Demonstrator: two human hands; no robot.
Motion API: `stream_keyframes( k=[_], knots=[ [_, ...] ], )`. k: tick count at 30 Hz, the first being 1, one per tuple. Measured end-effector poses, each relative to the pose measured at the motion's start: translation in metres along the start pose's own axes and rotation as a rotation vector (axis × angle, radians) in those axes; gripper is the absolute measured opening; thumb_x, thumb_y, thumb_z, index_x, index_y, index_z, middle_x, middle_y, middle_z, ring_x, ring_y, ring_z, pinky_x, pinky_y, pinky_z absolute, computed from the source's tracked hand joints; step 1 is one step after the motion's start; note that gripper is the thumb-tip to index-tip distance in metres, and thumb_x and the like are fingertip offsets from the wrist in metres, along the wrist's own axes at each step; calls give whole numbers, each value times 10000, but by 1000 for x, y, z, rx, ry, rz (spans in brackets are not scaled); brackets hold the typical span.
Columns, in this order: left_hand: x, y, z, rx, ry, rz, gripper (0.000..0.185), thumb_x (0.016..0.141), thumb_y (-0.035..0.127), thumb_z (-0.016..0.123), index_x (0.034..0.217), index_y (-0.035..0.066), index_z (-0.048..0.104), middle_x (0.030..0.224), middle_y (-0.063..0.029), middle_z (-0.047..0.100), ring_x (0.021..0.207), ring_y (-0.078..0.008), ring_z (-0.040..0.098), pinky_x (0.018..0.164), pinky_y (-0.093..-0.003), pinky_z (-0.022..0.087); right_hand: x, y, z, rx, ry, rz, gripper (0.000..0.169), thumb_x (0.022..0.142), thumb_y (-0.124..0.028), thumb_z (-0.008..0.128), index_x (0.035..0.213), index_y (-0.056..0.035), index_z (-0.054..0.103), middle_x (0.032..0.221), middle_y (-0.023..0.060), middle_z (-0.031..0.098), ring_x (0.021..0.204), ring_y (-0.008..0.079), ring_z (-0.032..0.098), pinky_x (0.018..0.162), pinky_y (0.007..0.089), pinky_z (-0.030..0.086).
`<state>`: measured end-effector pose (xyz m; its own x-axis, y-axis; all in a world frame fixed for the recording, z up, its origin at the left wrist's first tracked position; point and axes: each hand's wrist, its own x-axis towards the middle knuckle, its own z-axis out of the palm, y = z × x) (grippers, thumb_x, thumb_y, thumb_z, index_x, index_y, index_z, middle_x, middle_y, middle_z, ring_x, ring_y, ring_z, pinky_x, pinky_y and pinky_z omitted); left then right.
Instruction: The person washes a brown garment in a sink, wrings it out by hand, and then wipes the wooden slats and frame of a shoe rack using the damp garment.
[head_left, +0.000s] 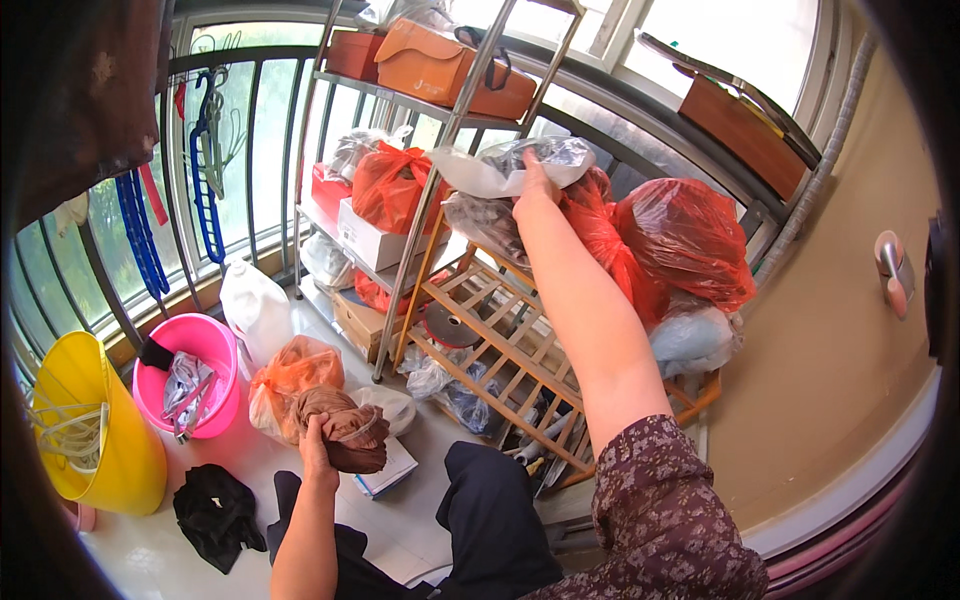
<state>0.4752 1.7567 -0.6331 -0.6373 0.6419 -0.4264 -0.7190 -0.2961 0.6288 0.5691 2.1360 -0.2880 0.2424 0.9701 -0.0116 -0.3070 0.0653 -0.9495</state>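
Note:
My left hand (319, 454) holds a rolled-up bundle of brown cloth (345, 427) low over the floor. Just behind the bundle sits an orange plastic bag (304, 364), knotted at the top. My right hand (536, 184) reaches far forward and grips a clear plastic bag (480, 174) with something grey inside, above the top of a wooden slatted rack (502, 330). Close by on that rack lie another clear bag with dark contents (487, 221) and a large red plastic bag (682, 240). My right fingers are partly hidden by the bag.
A metal shelf (386, 337) holding boxes and bags stands behind the rack. To the left are a pink bucket (225, 390), a yellow bin (135, 450) with hangers and a white jug (255, 307). Black cloth (217, 517) and a small white box (390, 472) lie on the floor.

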Motion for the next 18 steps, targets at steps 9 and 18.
stream_keyframes(
  k=[9, 18],
  knots=[
    [16, 5, -5, -164, -48, -40, 528, 763, 270, 697, 1188, 32, 493, 1083, -99, 610, 998, -228, 615, 929, -366, 489, 28, -20, -2, -137, 104, -638, 318, 840, -96, 571, 1061, 124, 636, 1068, 273, 664, 972, 368, 661, 851, 427, 510],
    [5, 16, -9, -153, 2, -17, 535, 797, 292, 670, 1246, 35, 533, 1163, -87, 610, 1048, -219, 601, 958, -343, 458, -35, -127, -19, 131, -615, -754, 355, 971, -207, 553, 1294, -63, 522, 1197, 65, 604, 1039, 228, 609, 879, 408, 523]
  ],
)
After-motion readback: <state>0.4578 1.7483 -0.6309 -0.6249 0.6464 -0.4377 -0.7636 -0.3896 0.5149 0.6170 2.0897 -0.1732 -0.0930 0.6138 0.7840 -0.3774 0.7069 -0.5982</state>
